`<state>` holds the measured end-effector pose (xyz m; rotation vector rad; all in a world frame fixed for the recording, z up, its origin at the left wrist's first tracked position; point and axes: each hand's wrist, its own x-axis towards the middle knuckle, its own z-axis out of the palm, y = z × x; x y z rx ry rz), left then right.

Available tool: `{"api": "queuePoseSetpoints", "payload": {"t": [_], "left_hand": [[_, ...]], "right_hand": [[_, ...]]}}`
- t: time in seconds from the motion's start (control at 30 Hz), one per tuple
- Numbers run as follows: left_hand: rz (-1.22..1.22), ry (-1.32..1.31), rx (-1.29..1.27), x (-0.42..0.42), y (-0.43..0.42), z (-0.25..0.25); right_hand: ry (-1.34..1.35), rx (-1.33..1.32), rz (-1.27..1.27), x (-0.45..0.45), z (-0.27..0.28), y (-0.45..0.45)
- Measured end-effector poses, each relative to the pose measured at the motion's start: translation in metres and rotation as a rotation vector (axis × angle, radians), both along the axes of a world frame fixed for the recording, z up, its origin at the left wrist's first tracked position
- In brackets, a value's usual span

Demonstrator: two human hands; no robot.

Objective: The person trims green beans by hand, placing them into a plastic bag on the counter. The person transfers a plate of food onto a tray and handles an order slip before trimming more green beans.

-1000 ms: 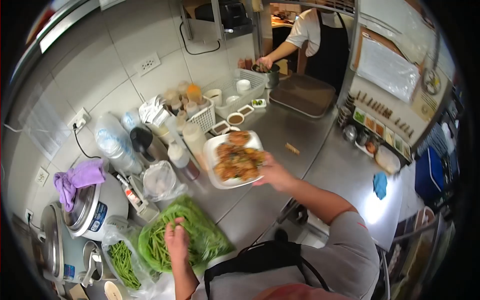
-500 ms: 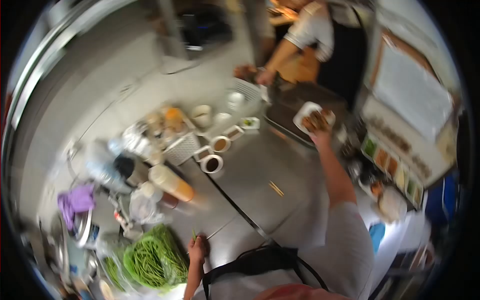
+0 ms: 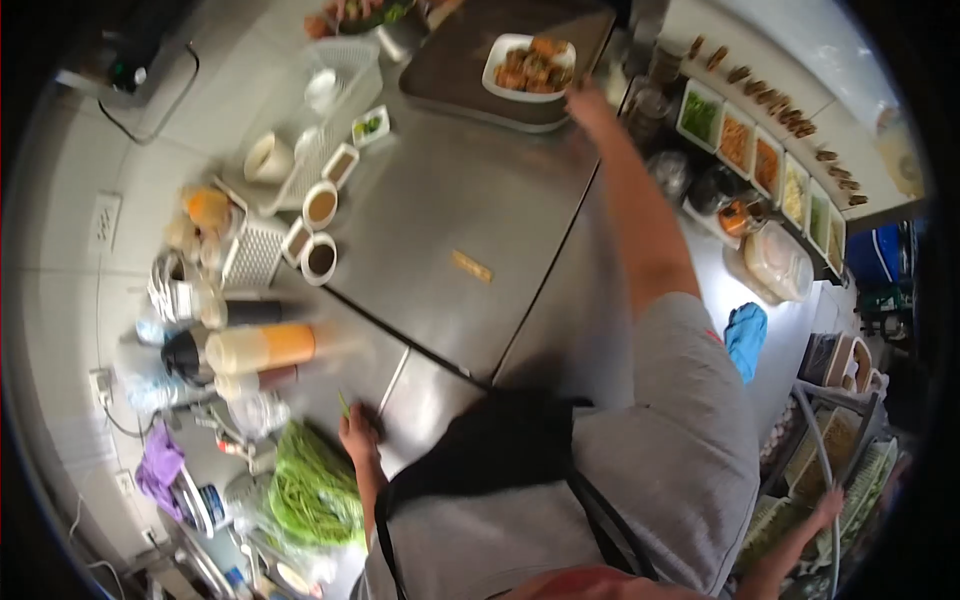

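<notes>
Plate (image 3: pixel 528 96) with browned food (image 3: pixel 535 66) has just shifted from in the air to the tray (image 3: pixel 440 82), far side, toward its right; it now looks supported there. Right hand (image 3: pixel 591 103) is at its near right edge; can't tell if fingers pinch the rim or just touch. Sticks (image 3: pixel 472 266) lie mid-counter, sauces (image 3: pixel 320 259) to the left. Near left, left hand (image 3: pixel 357 434) pinches a green bean (image 3: pixel 343 403) between fingertips, beside the green bag (image 3: pixel 300 480). Bottle (image 3: pixel 262 347) lies farther left. Blue label (image 3: pixel 212 503) unreadable; no brand legible.
</notes>
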<state>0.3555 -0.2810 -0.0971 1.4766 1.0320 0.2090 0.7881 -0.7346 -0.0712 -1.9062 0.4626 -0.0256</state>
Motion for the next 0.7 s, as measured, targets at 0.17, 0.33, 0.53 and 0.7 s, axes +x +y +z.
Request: {"api": "queuePoseSetpoints", "payload": {"t": [0.17,0.33,0.53,0.7], "left_hand": [[-0.024,0.022,-0.049,-0.001,0.002,0.001],[-0.037,-0.020,-0.095,0.004,0.001,0.003],[-0.026,-0.027,-0.088,0.010,0.001,0.006],[-0.021,-0.083,-0.136,0.009,-0.002,0.010]], "right_hand": [[-0.318,-0.953,-0.115,-0.108,0.018,-0.036],[-0.132,-1.382,-0.121,-0.144,-0.043,-0.053],[-0.126,-0.896,0.166,-0.156,0.027,0.037],[-0.269,-0.837,0.648,-0.180,0.005,0.167]]}}
